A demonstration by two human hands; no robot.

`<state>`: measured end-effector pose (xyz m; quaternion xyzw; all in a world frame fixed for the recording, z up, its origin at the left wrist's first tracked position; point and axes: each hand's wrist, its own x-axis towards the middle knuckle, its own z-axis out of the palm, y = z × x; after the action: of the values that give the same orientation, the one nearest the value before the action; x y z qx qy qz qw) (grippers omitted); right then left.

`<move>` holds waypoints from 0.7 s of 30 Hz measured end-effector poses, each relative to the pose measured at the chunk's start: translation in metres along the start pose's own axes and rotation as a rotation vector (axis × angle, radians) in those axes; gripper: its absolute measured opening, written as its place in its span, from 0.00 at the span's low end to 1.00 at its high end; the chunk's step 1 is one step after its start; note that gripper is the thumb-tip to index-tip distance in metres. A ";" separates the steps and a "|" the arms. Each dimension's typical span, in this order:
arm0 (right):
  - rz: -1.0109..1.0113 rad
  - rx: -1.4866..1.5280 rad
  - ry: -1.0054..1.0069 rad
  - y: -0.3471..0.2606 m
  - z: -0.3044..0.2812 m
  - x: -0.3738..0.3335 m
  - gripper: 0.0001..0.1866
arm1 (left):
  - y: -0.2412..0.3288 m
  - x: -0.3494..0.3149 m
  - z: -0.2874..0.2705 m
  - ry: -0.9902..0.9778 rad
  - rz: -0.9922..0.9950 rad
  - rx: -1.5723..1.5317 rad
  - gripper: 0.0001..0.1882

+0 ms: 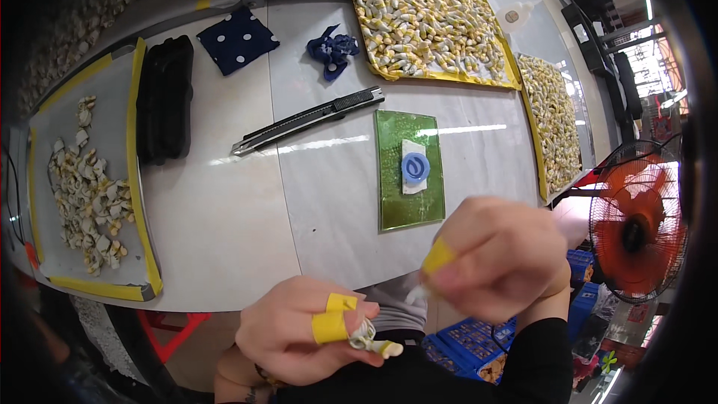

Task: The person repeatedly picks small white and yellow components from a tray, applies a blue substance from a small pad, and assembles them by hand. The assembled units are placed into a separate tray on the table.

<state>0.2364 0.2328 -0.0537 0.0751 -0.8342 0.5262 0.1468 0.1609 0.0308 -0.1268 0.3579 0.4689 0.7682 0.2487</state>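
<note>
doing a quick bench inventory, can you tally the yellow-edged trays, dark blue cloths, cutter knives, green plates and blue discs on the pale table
Yellow-edged trays: 3
Dark blue cloths: 2
Cutter knife: 1
Green plate: 1
Blue disc: 1
Total: 8
</note>
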 end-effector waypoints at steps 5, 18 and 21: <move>-0.060 0.091 0.001 0.004 0.015 -0.007 0.07 | 0.002 0.007 0.004 -0.014 0.115 0.174 0.17; -0.352 -0.016 -0.194 0.009 0.008 0.005 0.04 | 0.015 0.014 0.001 -0.101 0.140 0.467 0.17; -0.337 0.001 -0.224 0.010 0.008 0.004 0.04 | 0.011 0.014 0.004 -0.060 0.215 0.404 0.16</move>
<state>0.2287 0.2303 -0.0639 0.2718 -0.8208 0.4828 0.1389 0.1549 0.0388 -0.1111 0.4713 0.5647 0.6697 0.1024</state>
